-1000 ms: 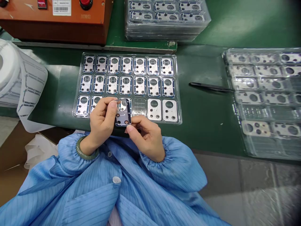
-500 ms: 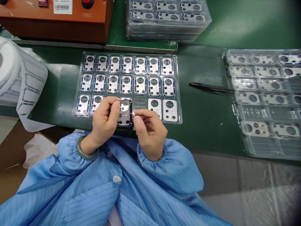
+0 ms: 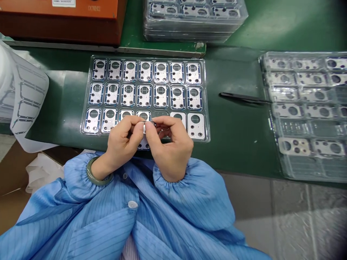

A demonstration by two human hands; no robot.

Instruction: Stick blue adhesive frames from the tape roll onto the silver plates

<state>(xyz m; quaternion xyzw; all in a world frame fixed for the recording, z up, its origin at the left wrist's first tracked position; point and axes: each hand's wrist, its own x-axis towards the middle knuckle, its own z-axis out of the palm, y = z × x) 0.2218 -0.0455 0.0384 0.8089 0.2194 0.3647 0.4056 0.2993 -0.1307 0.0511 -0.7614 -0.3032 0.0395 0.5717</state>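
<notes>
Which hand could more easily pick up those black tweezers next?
Probably the right hand: the black tweezers lie on its side, nearer to it than to the left hand. Both hands are busy at a small perforated plate, though.

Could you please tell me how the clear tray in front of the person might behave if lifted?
The clear tray would probably flex, since it looks like thin moulded plastic. It may feel weighty for something so thin, as metal-looking plates fill most of its pockets. Those plates might slide out if tilted, because their pockets look shallow.
</notes>
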